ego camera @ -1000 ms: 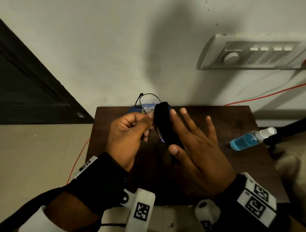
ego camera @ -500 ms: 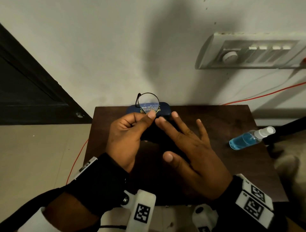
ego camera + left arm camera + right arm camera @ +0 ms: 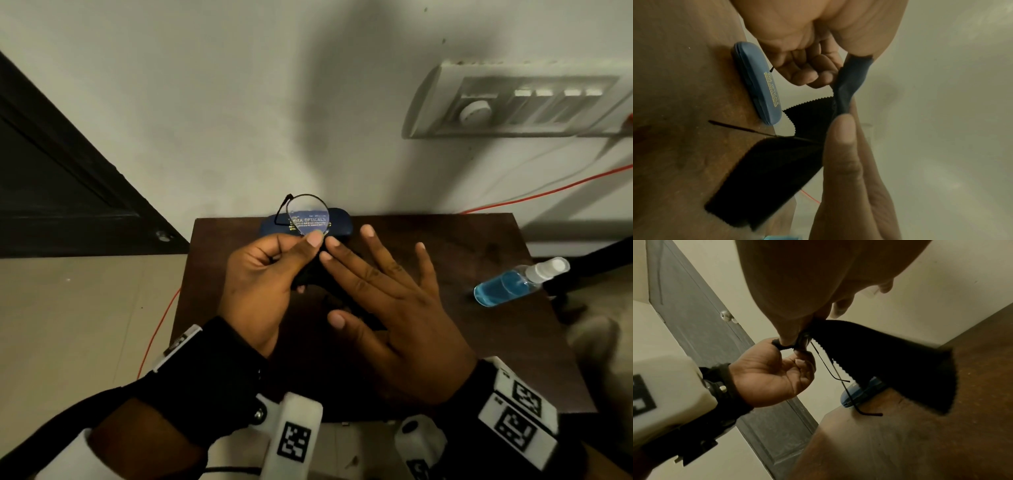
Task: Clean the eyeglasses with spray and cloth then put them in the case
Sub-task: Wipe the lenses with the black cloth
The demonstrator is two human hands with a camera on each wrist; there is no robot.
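Note:
Thin black-rimmed eyeglasses (image 3: 308, 214) are held above the table, and my left hand (image 3: 308, 246) pinches them at the frame between thumb and curled fingers. One round lens stands clear in front of the blue case (image 3: 339, 224), which lies shut at the table's far edge. The other lens is hidden behind my hands. My right hand (image 3: 342, 284) has straight fingers beside the left thumb and pinches the black cloth (image 3: 766, 170) under its thumb. The cloth (image 3: 890, 356) hangs down below the hands. Both temple arms (image 3: 838, 374) hang open toward the case (image 3: 859, 394).
A spray bottle (image 3: 507, 287) of blue liquid lies on its side at the right of the dark wooden table (image 3: 445, 240). The table stands against a white wall with a switch panel (image 3: 513, 102) and an orange cable (image 3: 548, 192). A dark door (image 3: 51, 188) is at left.
The cloth was wrapped upright over a lens a second ago. My right hand has slid down and flattened, taking the cloth below it. The left hand has kept its hold.

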